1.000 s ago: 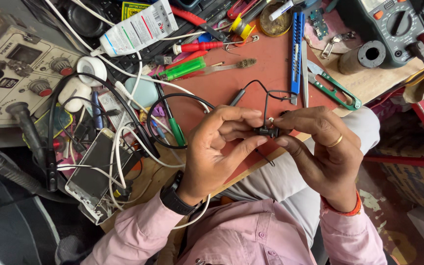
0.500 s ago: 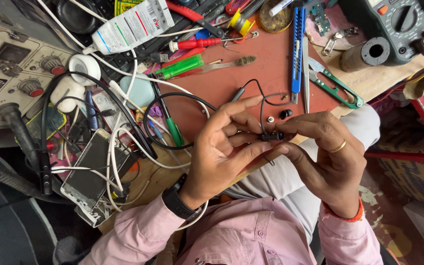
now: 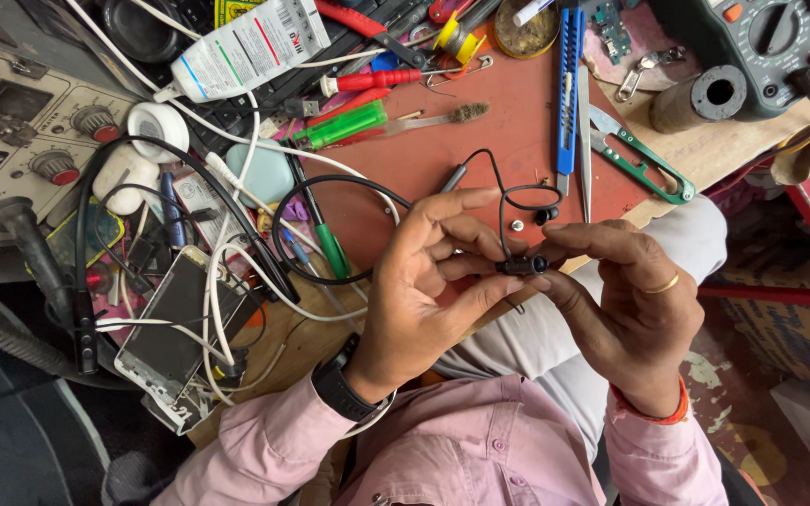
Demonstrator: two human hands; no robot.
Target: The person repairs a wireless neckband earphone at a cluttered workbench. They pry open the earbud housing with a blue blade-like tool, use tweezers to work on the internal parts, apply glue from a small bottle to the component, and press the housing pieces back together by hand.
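A small black earbud [image 3: 524, 265] on a thin black wire [image 3: 503, 192] is pinched between both hands above the red bench mat [image 3: 508, 103]. My left hand [image 3: 428, 286] grips it with thumb and fingers from the left. My right hand [image 3: 625, 300], with a ring on one finger, holds its other end from the right. A second black earbud [image 3: 546, 215] hangs on the wire just above the fingers. The wire loops away left towards a black neckband cable [image 3: 316, 234].
The mat carries a blue utility knife [image 3: 569, 89], green-handled snips [image 3: 644, 159], tweezers [image 3: 585, 141], a green pen [image 3: 339, 126], red-handled screwdrivers [image 3: 367, 80] and a small brush [image 3: 438, 116]. A multimeter [image 3: 761, 42] stands top right. A dismantled phone [image 3: 175, 328], white cables and a power supply [image 3: 21, 131] crowd the left.
My hands have stayed together on the earbud, with the fingers shifting slightly around it. The camera view has moved a little, so the bench sits slightly higher in frame.
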